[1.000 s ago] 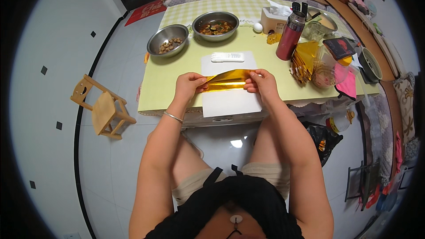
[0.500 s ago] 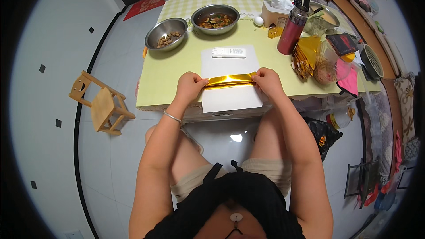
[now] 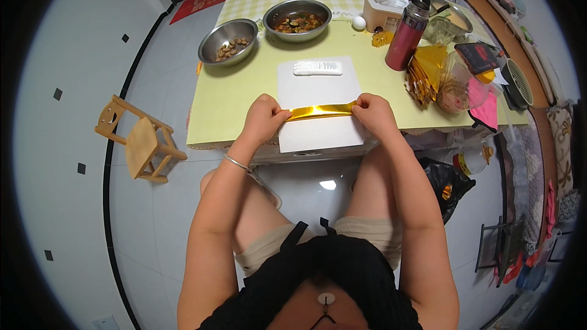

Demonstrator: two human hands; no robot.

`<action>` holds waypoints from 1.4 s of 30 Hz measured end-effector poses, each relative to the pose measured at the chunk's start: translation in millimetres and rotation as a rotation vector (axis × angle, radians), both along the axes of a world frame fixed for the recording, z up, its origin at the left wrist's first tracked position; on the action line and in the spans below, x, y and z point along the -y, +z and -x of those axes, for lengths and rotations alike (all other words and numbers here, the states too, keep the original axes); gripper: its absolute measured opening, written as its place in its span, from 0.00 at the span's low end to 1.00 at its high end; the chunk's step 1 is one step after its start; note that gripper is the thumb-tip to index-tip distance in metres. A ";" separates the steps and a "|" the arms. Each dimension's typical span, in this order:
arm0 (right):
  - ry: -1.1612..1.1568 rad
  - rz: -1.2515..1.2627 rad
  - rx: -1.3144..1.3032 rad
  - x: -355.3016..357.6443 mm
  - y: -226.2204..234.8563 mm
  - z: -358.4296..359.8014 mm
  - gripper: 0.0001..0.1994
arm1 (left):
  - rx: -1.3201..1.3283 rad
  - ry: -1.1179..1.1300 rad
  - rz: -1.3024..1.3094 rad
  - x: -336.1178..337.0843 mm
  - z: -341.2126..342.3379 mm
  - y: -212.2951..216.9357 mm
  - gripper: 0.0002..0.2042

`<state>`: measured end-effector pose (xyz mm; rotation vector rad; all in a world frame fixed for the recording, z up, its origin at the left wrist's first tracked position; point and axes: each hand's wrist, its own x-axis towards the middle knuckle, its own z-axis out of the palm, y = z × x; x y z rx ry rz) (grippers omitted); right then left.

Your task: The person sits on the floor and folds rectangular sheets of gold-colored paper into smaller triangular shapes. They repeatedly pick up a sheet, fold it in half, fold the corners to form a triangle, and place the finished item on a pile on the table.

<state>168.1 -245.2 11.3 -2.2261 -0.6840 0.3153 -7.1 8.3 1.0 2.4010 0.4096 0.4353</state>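
A narrow folded strip of shiny gold foil paper (image 3: 321, 110) stretches between my hands, over a white sheet (image 3: 321, 137) on the table. My left hand (image 3: 264, 116) pinches the strip's left end. At its right end, the fingers of my right hand (image 3: 373, 112) are closed on it in the same way. Behind the strip, a white plastic remote control (image 3: 317, 68) lies flat on the far part of the sheet. A stack of folded gold paper pieces (image 3: 426, 76) stands on the table to the right of my right hand.
Two metal bowls hold food: peanuts in the left one (image 3: 211, 46), a soupy dish in the other (image 3: 269, 21). A red thermos (image 3: 403, 40), a tissue box (image 3: 382, 15) and a clear container (image 3: 454, 95) crowd the right side. A small wooden chair (image 3: 143, 146) stands left, a black bag (image 3: 440, 183) below right.
The gold paper has become narrower: its lower layer, visible before, now lies behind or under a single strip. Both hands keep their pinch on the ends. The view has shifted slightly.
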 end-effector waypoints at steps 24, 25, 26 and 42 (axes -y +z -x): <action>-0.052 0.057 0.236 -2.8 -7.1 12.8 0.09 | -0.161 -0.036 -0.186 7.2 -4.5 16.0 0.13; -0.056 0.060 0.237 -2.8 -6.8 13.4 0.09 | -0.190 -0.039 -0.195 7.1 -4.5 15.9 0.12; -0.060 0.062 0.238 -3.2 -5.7 14.3 0.09 | -0.218 -0.042 -0.205 7.5 -5.3 17.4 0.12; 0.538 0.130 0.690 -11.4 -30.4 61.3 0.33 | -0.143 -0.447 -0.801 28.9 -9.4 31.3 0.21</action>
